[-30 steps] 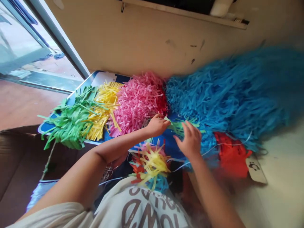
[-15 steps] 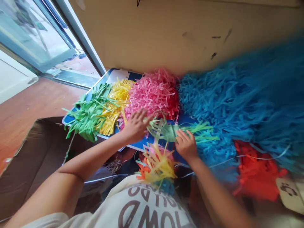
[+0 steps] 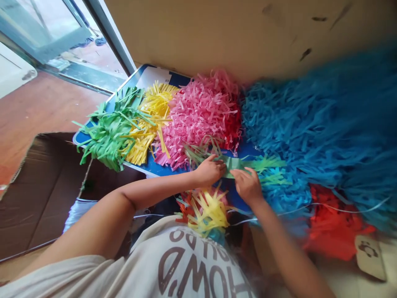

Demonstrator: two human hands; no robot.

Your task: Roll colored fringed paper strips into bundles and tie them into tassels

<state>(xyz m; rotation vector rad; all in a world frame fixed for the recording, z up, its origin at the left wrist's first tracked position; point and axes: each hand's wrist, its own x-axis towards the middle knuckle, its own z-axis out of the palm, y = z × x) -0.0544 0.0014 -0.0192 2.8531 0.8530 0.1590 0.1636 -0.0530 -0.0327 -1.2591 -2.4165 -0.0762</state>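
Observation:
A strip of green fringed paper (image 3: 235,163) lies across a blue board (image 3: 149,167), between a pink paper pile (image 3: 201,114) and a big heap of blue shredded paper (image 3: 316,124). My left hand (image 3: 211,170) has its fingers curled onto the strip's left part. My right hand (image 3: 246,184) pinches the strip's middle from below. A bundle of yellow, orange and blue fringes (image 3: 206,209) rests against my chest, just under both hands.
Green (image 3: 108,132) and yellow (image 3: 149,124) fringe piles lie at the board's left end. Red paper (image 3: 331,225) and a white tag (image 3: 370,250) are at the right. An open cardboard box (image 3: 34,190) stands at the left, a beige wall behind, a glass door far left.
The view shifted down and left. My left hand went from fingers spread on the pink pile to curled on the green strip; both hands came together at its middle.

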